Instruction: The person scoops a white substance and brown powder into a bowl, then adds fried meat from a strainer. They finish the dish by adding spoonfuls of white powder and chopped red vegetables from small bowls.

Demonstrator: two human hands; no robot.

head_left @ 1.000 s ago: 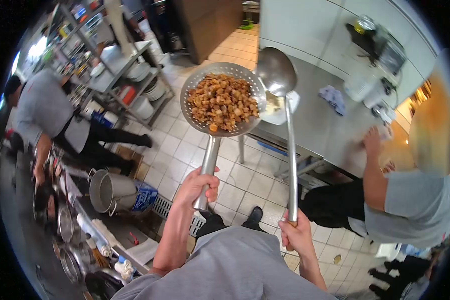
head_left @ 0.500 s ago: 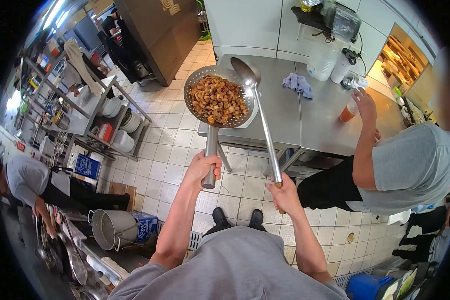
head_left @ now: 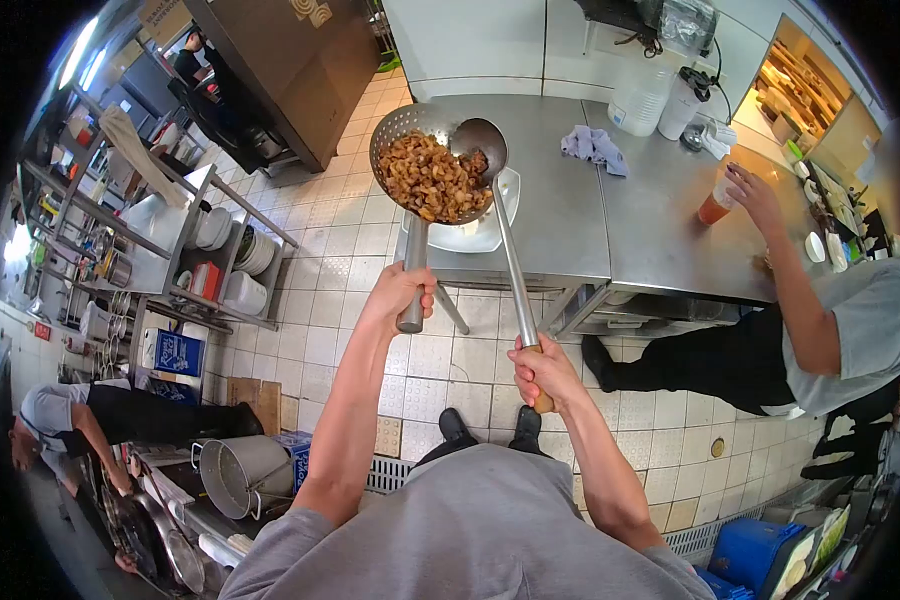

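Right now the person's left hand [head_left: 402, 292] is clamped around the metal handle of a perforated strainer [head_left: 417, 150], holding it out over the near corner of the steel table [head_left: 570, 225]. The strainer is heaped with browned, fried chunks of food [head_left: 432, 180]. Directly under its bowl sits a white plate [head_left: 485, 228] on the table, partly hidden by the strainer.

The right hand [head_left: 538, 370] is closed tight on the wooden end of a long ladle [head_left: 480, 145]. The ladle's shaft runs up and away from the hand, and its bowl rests inside the strainer at the right edge, touching the pile of food.

Farther along the table lies a crumpled bluish cloth [head_left: 592, 147], well apart from the plate. Beyond it stand a large plastic jug [head_left: 638, 98] and a smaller white container [head_left: 682, 103] near the wall. At the table's far side a co-worker in a grey shirt leans in, one hand [head_left: 755, 190] just beside a cup of orange drink [head_left: 715, 205].

Off to the left stands a metal rack [head_left: 185, 215] stacked with white bowls and plates. Down at the lower left, a big steel pot [head_left: 235, 475] lies tilted by the floor drain, and another person in grey [head_left: 65, 420] bends over a cooking station.
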